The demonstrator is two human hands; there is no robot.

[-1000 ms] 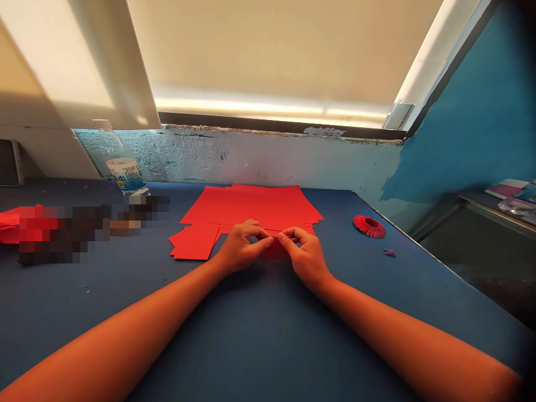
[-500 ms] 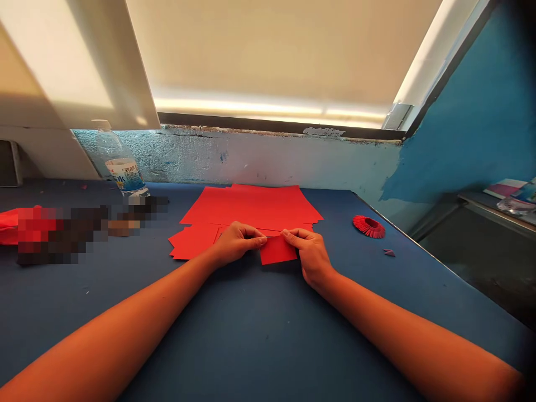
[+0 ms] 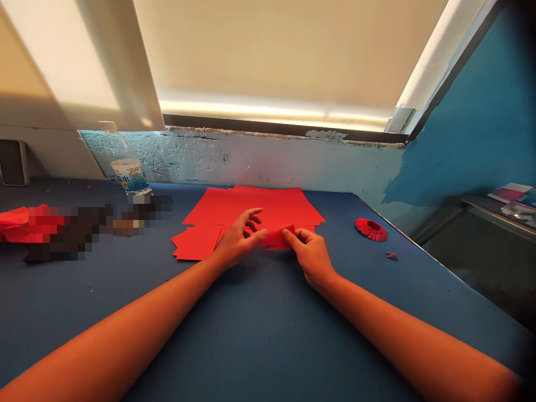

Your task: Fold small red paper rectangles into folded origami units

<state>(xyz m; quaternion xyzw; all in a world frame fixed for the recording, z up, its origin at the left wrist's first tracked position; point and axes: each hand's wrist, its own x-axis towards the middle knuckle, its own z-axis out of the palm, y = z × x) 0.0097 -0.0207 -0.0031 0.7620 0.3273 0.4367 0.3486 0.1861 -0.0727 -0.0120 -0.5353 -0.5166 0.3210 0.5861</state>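
Observation:
Between finger and thumb, my right hand (image 3: pixel 313 252) pinches a small piece of red paper (image 3: pixel 278 237) above the blue table (image 3: pixel 268 335). The piece looks blurred, and its folds are hard to make out. Fingers apart, my left hand (image 3: pixel 240 237) is at the paper's left end; its thumb tip is close to the edge, and I cannot tell whether it touches. Just behind both hands lie large red paper sheets (image 3: pixel 255 204). Smaller red sheets (image 3: pixel 195 241) overlap one another left of my left hand.
A water bottle (image 3: pixel 130 173) stands against the wall at the back left. Red crumpled material (image 3: pixel 17 223) lies at the far left beside a pixelated patch. On the right are a ring of folded red paper (image 3: pixel 371 229) and a small folded piece (image 3: pixel 392 256), near the table edge.
My left hand has let go of the red paper and its fingers have spread upward. The paper in my right hand now appears narrower and tilted.

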